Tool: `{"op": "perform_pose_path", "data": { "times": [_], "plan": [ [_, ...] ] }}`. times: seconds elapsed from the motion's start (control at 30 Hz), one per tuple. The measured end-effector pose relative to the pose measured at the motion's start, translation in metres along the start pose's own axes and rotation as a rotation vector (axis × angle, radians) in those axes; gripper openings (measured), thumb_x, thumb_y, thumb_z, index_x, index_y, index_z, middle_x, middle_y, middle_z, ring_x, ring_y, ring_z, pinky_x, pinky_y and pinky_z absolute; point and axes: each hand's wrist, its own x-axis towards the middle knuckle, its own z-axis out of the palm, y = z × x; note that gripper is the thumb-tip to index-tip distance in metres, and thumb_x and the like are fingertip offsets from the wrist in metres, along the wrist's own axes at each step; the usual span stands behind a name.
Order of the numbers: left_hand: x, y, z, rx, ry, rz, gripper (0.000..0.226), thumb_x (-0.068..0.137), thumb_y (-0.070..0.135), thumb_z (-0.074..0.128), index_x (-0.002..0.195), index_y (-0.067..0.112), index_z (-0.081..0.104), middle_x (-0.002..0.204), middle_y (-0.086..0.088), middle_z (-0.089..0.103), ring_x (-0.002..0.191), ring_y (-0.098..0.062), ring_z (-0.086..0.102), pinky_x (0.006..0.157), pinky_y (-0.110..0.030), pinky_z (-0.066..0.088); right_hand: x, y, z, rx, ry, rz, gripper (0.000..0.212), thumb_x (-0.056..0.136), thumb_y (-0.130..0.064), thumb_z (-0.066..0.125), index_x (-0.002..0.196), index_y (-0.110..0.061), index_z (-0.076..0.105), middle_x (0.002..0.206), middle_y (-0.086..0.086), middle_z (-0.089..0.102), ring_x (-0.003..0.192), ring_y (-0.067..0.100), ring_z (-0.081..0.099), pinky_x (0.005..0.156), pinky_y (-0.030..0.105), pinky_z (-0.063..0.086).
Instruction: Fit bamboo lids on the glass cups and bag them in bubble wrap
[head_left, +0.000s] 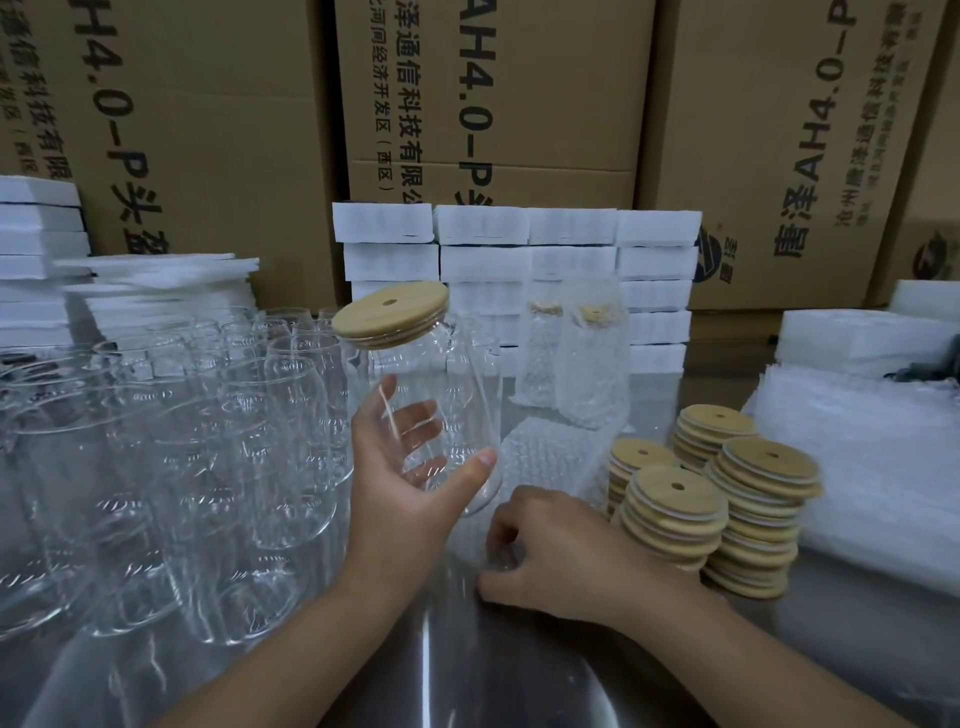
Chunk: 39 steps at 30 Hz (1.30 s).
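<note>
My left hand (405, 483) holds a clear glass cup (447, 395) tilted above the table, fingers behind the glass and thumb across its base. A bamboo lid (390, 313) with a small hole sits on the cup's mouth. My right hand (561, 556) rests low on the steel table, fingers curled on the edge of a flat bubble wrap bag (545, 452). Several stacks of bamboo lids (727, 499) stand just right of my right hand. Two cups in bubble wrap (571, 364) stand upright behind.
Many bare glass cups (171, 457) crowd the left half of the table. White foam blocks (519, 260) are stacked at the back in front of tall cardboard boxes (493, 104). A pile of bubble wrap bags (872, 467) lies at the right.
</note>
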Motion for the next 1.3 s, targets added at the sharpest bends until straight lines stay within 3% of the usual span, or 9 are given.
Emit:
{"op": "perform_pose_path", "data": {
  "times": [0.3, 0.47, 0.57, 0.67, 0.77, 0.87, 1.0, 1.17, 1.3],
  "plan": [
    [0.001, -0.002, 0.001, 0.002, -0.008, -0.011, 0.086, 0.051, 0.051, 0.078, 0.123, 0.058, 0.033, 0.124, 0.011, 0.057, 0.111, 0.004, 0.058, 0.084, -0.024, 0.051, 0.005, 0.003, 0.002, 0.012, 0.099, 0.004, 0.023, 0.090, -0.023, 0.049, 0.090, -0.008, 0.066, 0.096, 0.005, 0.064, 0.087, 0.019, 0.060, 0.075, 0.031, 0.047],
    [0.001, -0.002, 0.000, 0.004, -0.008, -0.011, 0.086, 0.050, 0.052, 0.078, 0.123, 0.059, 0.032, 0.122, 0.012, 0.057, 0.110, 0.005, 0.058, 0.081, -0.021, 0.050, 0.000, 0.004, -0.001, 0.080, -0.002, 0.005, 0.026, 0.075, -0.042, 0.064, 0.085, -0.018, 0.064, 0.090, -0.006, 0.062, 0.082, 0.008, 0.056, 0.071, 0.024, 0.048],
    [0.001, -0.002, 0.000, 0.006, -0.008, -0.013, 0.087, 0.050, 0.052, 0.078, 0.123, 0.059, 0.031, 0.122, 0.011, 0.057, 0.110, 0.005, 0.059, 0.079, -0.020, 0.050, -0.001, 0.004, -0.001, 0.087, -0.049, 0.000, 0.023, 0.075, -0.040, 0.065, 0.090, -0.026, 0.055, 0.094, -0.009, 0.056, 0.084, 0.007, 0.052, 0.072, 0.022, 0.045],
    [0.001, -0.002, 0.000, 0.008, -0.011, -0.014, 0.087, 0.050, 0.053, 0.079, 0.123, 0.059, 0.032, 0.123, 0.011, 0.057, 0.110, 0.004, 0.059, 0.080, -0.022, 0.050, 0.001, 0.002, -0.002, 0.094, 0.038, 0.001, 0.009, 0.081, -0.029, 0.059, 0.084, -0.021, 0.056, 0.082, -0.010, 0.056, 0.077, 0.007, 0.053, 0.067, 0.021, 0.043],
    [0.002, -0.003, 0.000, 0.006, -0.013, -0.012, 0.088, 0.050, 0.053, 0.079, 0.124, 0.059, 0.032, 0.123, 0.010, 0.058, 0.111, 0.002, 0.059, 0.082, -0.024, 0.051, 0.000, 0.001, -0.005, 0.148, 0.083, 0.059, 0.016, 0.086, -0.026, 0.054, 0.081, -0.015, 0.065, 0.064, -0.006, 0.061, 0.057, 0.005, 0.054, 0.066, 0.022, 0.049],
    [0.001, -0.002, -0.001, 0.006, -0.017, -0.014, 0.087, 0.050, 0.053, 0.079, 0.124, 0.059, 0.032, 0.123, 0.010, 0.058, 0.112, 0.001, 0.059, 0.081, -0.023, 0.052, 0.001, 0.000, -0.007, 0.176, 0.054, 0.096, 0.025, 0.088, -0.022, 0.052, 0.075, -0.010, 0.069, 0.064, 0.002, 0.067, 0.055, 0.007, 0.058, 0.067, 0.023, 0.051],
    [0.001, -0.002, -0.001, 0.005, -0.023, -0.021, 0.086, 0.050, 0.054, 0.078, 0.123, 0.061, 0.031, 0.123, 0.011, 0.057, 0.112, 0.002, 0.058, 0.076, -0.017, 0.053, 0.003, 0.001, -0.008, 0.227, 0.040, 0.184, 0.026, 0.085, -0.022, 0.053, 0.072, -0.007, 0.069, 0.067, 0.005, 0.070, 0.056, 0.009, 0.062, 0.052, 0.015, 0.045],
    [0.001, 0.000, 0.000, -0.011, -0.022, -0.030, 0.088, 0.050, 0.052, 0.078, 0.125, 0.057, 0.032, 0.123, 0.010, 0.057, 0.111, 0.002, 0.059, 0.081, -0.021, 0.053, 0.005, 0.001, -0.009, 0.350, 0.092, 0.322, 0.031, 0.081, -0.021, 0.055, 0.051, -0.012, 0.056, 0.047, -0.003, 0.056, 0.042, 0.004, 0.048, 0.043, 0.015, 0.036],
    [0.001, 0.002, 0.000, -0.018, -0.024, -0.045, 0.092, 0.053, 0.044, 0.082, 0.131, 0.049, 0.032, 0.122, 0.008, 0.058, 0.110, 0.001, 0.059, 0.080, -0.020, 0.053, 0.007, -0.002, -0.005, 0.507, 0.171, 0.354, 0.021, 0.086, -0.019, 0.055, 0.073, -0.008, 0.068, 0.067, -0.004, 0.070, 0.063, 0.007, 0.064, 0.063, 0.024, 0.052]
  ]
}}
